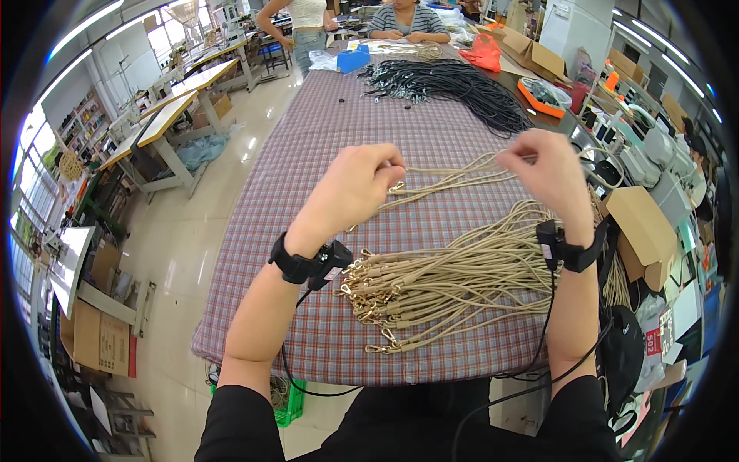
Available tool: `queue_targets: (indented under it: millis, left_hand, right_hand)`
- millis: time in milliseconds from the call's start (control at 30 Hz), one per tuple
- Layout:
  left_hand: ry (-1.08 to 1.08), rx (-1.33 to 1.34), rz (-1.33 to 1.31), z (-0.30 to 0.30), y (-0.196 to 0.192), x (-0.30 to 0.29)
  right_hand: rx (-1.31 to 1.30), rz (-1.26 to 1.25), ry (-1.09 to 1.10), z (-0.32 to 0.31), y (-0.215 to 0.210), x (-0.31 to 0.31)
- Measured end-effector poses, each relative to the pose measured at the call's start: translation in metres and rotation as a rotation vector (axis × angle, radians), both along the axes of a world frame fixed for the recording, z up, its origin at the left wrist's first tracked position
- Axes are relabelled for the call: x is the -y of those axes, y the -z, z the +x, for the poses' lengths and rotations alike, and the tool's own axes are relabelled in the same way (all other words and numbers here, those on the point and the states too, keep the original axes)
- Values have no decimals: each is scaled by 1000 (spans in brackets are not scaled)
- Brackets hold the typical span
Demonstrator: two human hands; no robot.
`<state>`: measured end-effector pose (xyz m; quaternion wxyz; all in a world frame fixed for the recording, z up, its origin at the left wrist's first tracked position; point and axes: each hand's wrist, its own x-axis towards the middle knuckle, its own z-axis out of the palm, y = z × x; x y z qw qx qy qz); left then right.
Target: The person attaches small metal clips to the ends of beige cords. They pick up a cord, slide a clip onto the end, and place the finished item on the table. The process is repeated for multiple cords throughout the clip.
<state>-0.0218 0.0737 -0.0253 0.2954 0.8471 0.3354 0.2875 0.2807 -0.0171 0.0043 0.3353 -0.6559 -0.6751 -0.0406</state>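
Beige cord lanyards point(454, 182) with gold-coloured clasps stretch between my two hands over the checked tablecloth. My left hand point(356, 185) is closed in a pinch at their left end, by a gold clasp point(396, 186). My right hand point(545, 168) has thumb and fingers pinched on the cords at the right end; how many it grips is hidden. Nearer to me lies a thick bundle of similar beige lanyards point(469, 266), its gold clasps point(373, 302) gathered at the left. Each wrist wears a black strap with a small device.
A heap of black cords point(454, 86) lies farther up the table point(308, 154), near a blue box point(353, 59) and a red bag point(483, 52). An open carton point(640, 235) and machines crowd the right side. Two people are at the far end. Thin cables hang from my wrists.
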Motion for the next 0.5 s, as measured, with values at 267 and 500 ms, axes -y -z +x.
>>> queue_targets:
  millis: [267,500]
  left_hand:
    - [57,312,-165,22,13,20]
    - [51,213,-1,20,8,20]
  right_hand:
    - [-431,1,-398,-78,27,-6]
    - [-303,167,-501,-71,21,0]
